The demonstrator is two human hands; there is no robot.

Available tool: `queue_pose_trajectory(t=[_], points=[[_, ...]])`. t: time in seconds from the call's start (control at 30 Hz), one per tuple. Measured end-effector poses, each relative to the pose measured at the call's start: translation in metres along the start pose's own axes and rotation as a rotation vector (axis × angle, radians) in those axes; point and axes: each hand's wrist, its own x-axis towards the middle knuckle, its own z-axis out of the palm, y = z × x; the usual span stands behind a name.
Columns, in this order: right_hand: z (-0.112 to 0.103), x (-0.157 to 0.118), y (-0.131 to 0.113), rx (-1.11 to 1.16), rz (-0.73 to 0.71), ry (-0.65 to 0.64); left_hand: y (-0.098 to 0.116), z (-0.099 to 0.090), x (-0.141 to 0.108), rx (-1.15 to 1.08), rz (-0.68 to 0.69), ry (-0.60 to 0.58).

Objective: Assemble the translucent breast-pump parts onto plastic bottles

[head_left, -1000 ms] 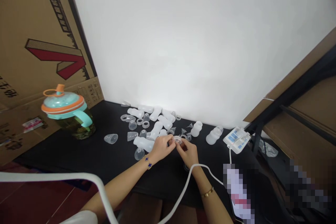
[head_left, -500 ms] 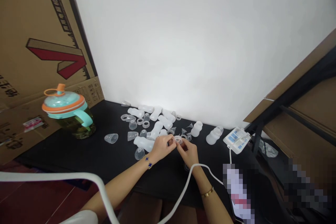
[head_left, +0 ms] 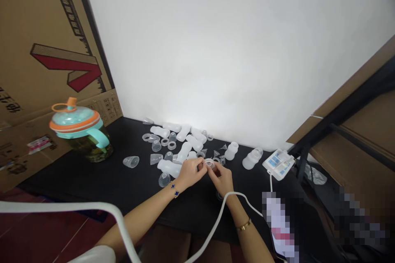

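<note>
Black table [head_left: 92, 183] against a white wall [head_left: 216, 45] holds a loose scatter of clear plastic parts as a person works at its front edge with bare hands. The left hand [head_left: 190, 172], a blue clover bracelet [head_left: 175, 191] at its wrist, and the right hand [head_left: 221, 178], a gold bangle [head_left: 245, 225] on its arm, meet above the pile. Fingers [head_left: 200, 165] of both hands close together on the rim of a clear plastic ring [head_left: 210, 164], which is held just off the table, in front of the nearest parts.

Around them lie frosted plastic bottles [head_left: 169, 168], small rings [head_left: 172, 145] and clear cups [head_left: 131, 162]. A white control box [head_left: 279, 164] sits to the right, its thin cord [head_left: 270, 183] running down toward the front edge. A thick white cable [head_left: 222, 213] loops over the right forearm. Farther left, a glass jug [head_left: 95, 150] with an orange and teal lid stands before a cardboard sheet [head_left: 46, 49].

Risks appear modest but real: the thin, slick ring could slip from the fingertips and vanish among look-alike parts, while a tug on the cable across the arm could jerk the hands or sweep pieces aside.
</note>
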Motion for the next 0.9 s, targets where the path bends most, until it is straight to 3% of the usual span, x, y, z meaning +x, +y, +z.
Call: queue_pose_trajectory(t=[0.9], points=[[0.0028, -0.0001, 0.0059, -0.079, -0.006, 0.013, -0.0049, 0.0047, 0.0006, 0.035, -0.018, -0.021]])
